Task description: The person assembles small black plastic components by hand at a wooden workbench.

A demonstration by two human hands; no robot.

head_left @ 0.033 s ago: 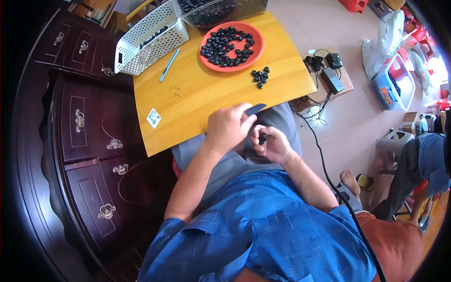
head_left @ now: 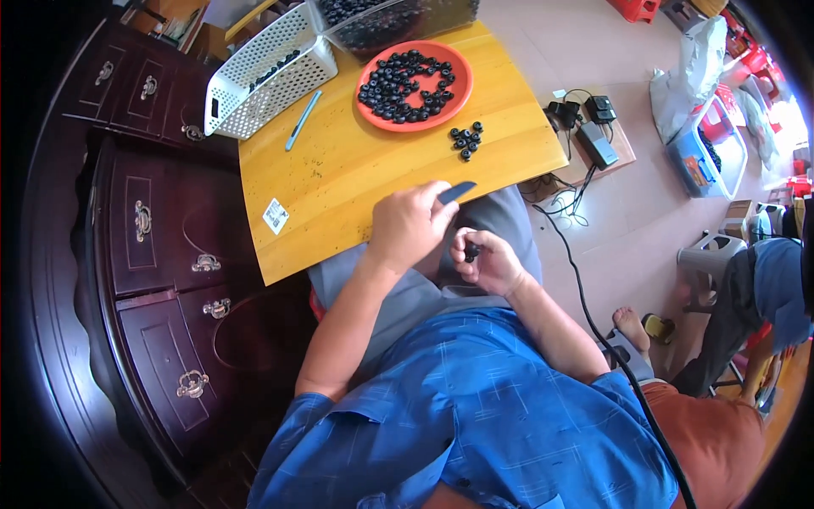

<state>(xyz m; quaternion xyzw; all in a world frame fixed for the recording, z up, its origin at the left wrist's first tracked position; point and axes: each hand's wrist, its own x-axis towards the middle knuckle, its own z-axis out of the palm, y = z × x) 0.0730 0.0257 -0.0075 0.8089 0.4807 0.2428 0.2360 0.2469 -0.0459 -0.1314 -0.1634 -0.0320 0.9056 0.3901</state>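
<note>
Gripping a dark, flat, blade-like tool (head_left: pixel 458 192), the left hand (head_left: pixel 408 229) hovers near the right hand (head_left: pixel 497 266), clamped on one small, round, black bead (head_left: pixel 471 252) over a grey-trousered lap (head_left: pixel 407 294) (apparently readying it for the tool); bringing both together seems to call for steadiness.

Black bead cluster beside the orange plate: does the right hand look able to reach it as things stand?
Probably yes, with a detour: the cluster lies uncovered on the table, but the dark blade in the left hand juts near the straight path, and the right hand holds a small dark piece.
</note>
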